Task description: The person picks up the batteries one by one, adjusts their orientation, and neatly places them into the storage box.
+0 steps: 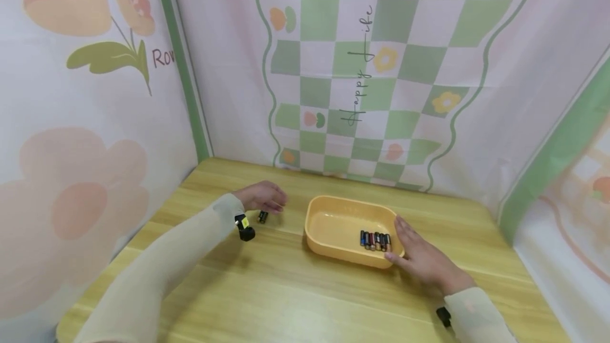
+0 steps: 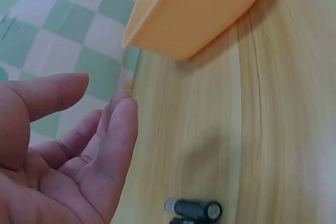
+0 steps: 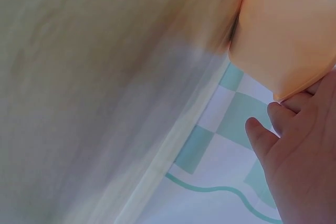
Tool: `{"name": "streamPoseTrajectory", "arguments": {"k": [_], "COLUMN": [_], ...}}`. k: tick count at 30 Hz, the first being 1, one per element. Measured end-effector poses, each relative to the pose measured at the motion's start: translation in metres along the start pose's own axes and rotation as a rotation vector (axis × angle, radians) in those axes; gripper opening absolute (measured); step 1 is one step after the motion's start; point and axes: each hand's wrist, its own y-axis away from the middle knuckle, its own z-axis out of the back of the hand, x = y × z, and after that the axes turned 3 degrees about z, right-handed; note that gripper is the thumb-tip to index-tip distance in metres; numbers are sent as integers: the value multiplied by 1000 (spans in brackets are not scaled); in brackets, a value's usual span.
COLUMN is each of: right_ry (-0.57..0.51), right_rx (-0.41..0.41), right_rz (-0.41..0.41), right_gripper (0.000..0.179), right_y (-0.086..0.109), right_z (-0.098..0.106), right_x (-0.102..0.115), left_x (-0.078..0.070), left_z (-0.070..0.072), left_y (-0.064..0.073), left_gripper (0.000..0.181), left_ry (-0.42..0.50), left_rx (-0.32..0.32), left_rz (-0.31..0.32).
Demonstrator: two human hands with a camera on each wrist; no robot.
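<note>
My left hand [image 1: 261,196] hovers over the table to the left of a yellow plastic tray [image 1: 329,229], its fingers loosely bent and nothing between them. Just below that hand, dark batteries [image 1: 262,217] lie on the wood; the left wrist view shows one battery [image 2: 194,210] with another partly cut off beside it. Several small batteries [image 1: 375,241] lie side by side in a row at the tray's right end. My right hand [image 1: 424,258] holds the tray's right corner, with the thumb at the near rim and the fingers along the right side.
The wooden table [image 1: 286,290] carries the tray toward its far side. A checked cloth curtain [image 1: 316,91] hangs behind the table's back edge, and a flowered cloth [image 1: 86,195] closes off the left. Both wrists wear small black cameras.
</note>
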Motion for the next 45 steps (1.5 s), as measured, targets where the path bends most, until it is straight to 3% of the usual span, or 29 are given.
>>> {"name": "streamPoseTrajectory", "arguments": {"k": [7,21,28,35,45], "right_ry": [7,-2,0,-1,-9], "right_rx": [-13,-4,0,-6,-2], "right_rz": [2,-1,-1,4,2], "right_gripper": [89,90,90,89,89], "right_y": [0,-1,0,0,0], "right_z": [-1,-1,-1,-2,-2], "right_x": [0,-2,0,0,0], "left_x": [8,24,39,53,55], "left_z": [12,32,44,47,45], "left_y": [-1,7,-3,-6,-6], "left_gripper": [35,37,30,2,13], "left_ry": [35,-24,-19,-105,-209], "left_rx": [-26,-122,-170,-216,-258], "left_rz": [1,43,50,22,36]}}
